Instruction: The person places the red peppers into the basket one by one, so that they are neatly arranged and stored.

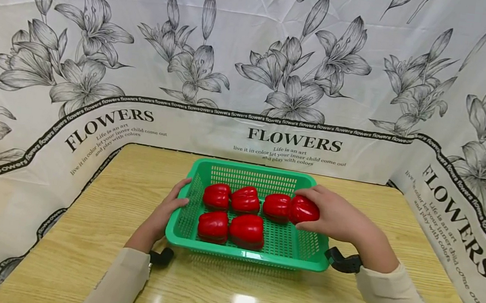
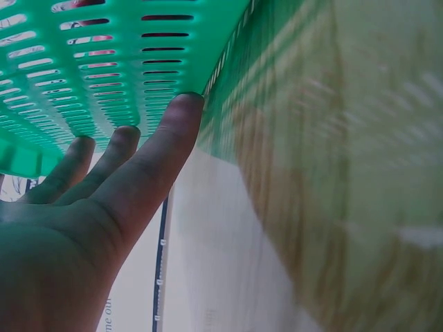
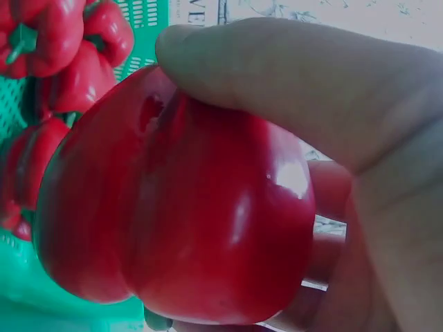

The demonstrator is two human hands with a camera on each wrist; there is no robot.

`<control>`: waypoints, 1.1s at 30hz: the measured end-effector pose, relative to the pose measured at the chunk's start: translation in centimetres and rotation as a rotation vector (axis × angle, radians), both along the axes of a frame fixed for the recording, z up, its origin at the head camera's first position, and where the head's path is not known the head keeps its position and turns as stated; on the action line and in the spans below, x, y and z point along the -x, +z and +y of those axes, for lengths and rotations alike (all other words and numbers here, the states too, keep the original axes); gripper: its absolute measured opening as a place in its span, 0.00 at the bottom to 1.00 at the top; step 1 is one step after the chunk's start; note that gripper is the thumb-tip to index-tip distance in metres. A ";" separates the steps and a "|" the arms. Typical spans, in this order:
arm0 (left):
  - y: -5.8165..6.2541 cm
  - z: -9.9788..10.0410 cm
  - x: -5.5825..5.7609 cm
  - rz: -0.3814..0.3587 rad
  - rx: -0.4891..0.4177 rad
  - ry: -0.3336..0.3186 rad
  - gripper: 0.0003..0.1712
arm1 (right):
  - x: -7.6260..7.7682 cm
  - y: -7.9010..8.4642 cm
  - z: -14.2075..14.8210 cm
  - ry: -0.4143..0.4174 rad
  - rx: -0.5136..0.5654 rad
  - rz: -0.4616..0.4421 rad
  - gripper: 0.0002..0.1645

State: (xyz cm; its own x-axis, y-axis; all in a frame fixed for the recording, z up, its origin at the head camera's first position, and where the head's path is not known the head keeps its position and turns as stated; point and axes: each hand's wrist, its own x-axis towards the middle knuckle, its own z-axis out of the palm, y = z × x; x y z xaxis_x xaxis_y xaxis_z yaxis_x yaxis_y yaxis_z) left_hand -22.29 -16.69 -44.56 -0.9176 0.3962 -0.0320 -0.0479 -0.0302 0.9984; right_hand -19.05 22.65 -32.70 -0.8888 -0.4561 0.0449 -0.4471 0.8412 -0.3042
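Note:
My right hand (image 1: 337, 214) grips a red bell pepper (image 1: 305, 210) over the right part of a green plastic basket (image 1: 253, 258). In the right wrist view, the thumb lies across this shiny bell pepper and the other fingers are partly hidden behind it. Several more red bell peppers (image 1: 247, 231) lie inside the basket, in two rows, mostly toward its left and middle. One bell pepper (image 1: 276, 206) sits just left of the gripped one. At the basket's left side is my left hand (image 1: 166, 212), its extended fingers (image 2: 156, 149) against the slotted outer wall.
Under the basket is a light wood-grain table (image 1: 204, 292). A white cloth backdrop (image 1: 209, 132) with flower drawings and lettering rises behind the table and along its sides. Dark wrist mounts (image 1: 343, 260) are worn on both arms.

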 end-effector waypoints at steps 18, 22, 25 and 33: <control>-0.9 -0.4 0.6 -0.003 -0.010 0.002 0.29 | 0.5 -1.6 -1.8 0.025 -0.012 -0.067 0.40; -1.4 -0.3 1.0 0.010 0.001 0.012 0.29 | 0.5 -2.0 -2.0 0.029 -0.010 -0.088 0.40; -1.4 -0.3 1.0 0.013 0.007 0.019 0.29 | 0.5 -2.3 -2.1 0.034 -0.015 -0.106 0.41; -1.2 -0.2 0.9 -0.008 -0.004 0.019 0.29 | 0.7 -2.7 -2.6 0.051 -0.051 -0.138 0.40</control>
